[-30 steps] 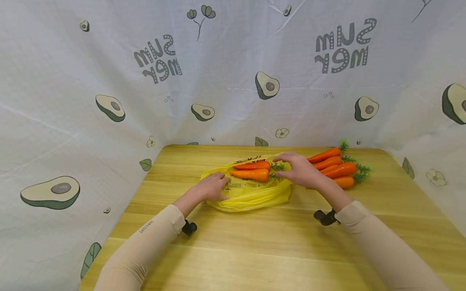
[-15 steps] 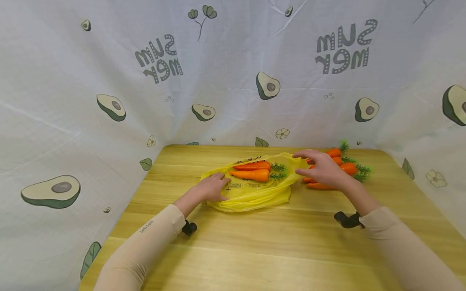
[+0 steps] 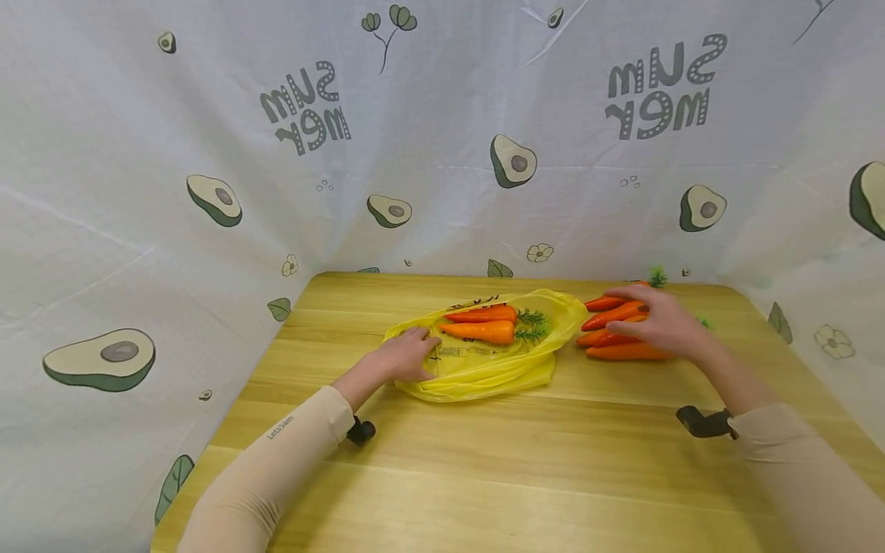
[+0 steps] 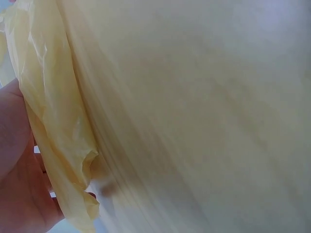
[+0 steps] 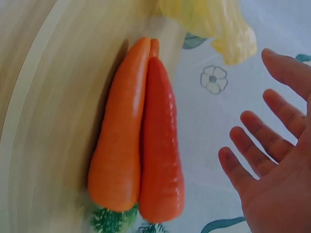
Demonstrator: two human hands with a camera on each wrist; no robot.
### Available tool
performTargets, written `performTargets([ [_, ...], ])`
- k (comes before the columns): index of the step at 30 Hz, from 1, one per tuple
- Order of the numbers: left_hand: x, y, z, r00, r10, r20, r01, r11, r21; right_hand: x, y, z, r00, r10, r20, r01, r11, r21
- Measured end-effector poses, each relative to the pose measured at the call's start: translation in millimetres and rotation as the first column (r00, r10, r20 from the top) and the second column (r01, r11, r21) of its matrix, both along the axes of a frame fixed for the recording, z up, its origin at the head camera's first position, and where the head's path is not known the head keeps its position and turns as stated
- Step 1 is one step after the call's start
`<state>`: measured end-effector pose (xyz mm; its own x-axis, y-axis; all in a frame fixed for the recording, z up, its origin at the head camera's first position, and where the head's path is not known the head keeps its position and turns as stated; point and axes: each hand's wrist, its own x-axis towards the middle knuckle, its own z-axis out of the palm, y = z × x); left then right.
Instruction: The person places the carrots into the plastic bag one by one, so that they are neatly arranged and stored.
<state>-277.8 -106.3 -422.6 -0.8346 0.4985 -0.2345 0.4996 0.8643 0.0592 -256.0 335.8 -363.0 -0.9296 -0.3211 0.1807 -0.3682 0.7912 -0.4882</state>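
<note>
1. The bag (image 3: 498,378), yellow and thin, lies at the middle of the head frame, its mouth gaping upward.
2. Two carrots (image 3: 478,332) lie side by side in it, tips toward the left of the frame, green tops toward the right.
3. The left hand (image 3: 406,356) rests on the bag's left edge, thumb and fingers well apart; in the left wrist view, at the left of the frame, yellow film partly hides its fingers.
4. The right hand (image 3: 658,322) is over the pile (image 3: 628,351) of carrots right of the head frame's centre, thumb and fingers spread wide. Whether it touches any carrot there, I cannot tell.
5. The pile's tips point left toward the bag, just beside it; green tops show at its right.
6. The table (image 3: 456,476), pale wood, fills the lower middle of the head frame.
7. Behind it hangs a white cloth (image 3: 429,100) printed with avocados.
8. Beige sleeves (image 3: 242,476) reach in from both lower corners.
</note>
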Motion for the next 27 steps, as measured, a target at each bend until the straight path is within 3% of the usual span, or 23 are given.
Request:
performTargets([
  [11,0.6,1,0.1,1.0,-0.001,0.015,0.001,1.0,0.004,-3.1,27,-1.3,0.993,-0.093,0.068,0.084,0.987,0.137],
  [14,0.7,0,-0.7,1.0,-0.003,0.014,0.003,1.0,0.009,-5.8,36,-4.7,0.991,-0.1,0.091,0.085,0.984,0.153],
  [21,2.0,1,0.9,1.0,-0.004,0.012,0.004,1.0,0.009,-11.2,55,-11.6,0.996,-0.084,0.034,0.076,0.975,0.207],
  [27,2.4,1,3.6,1.0,-0.017,0.002,0.017,1.0,0.003,-12.0,55,-14.4,0.994,-0.082,0.066,0.065,0.97,0.234],
])
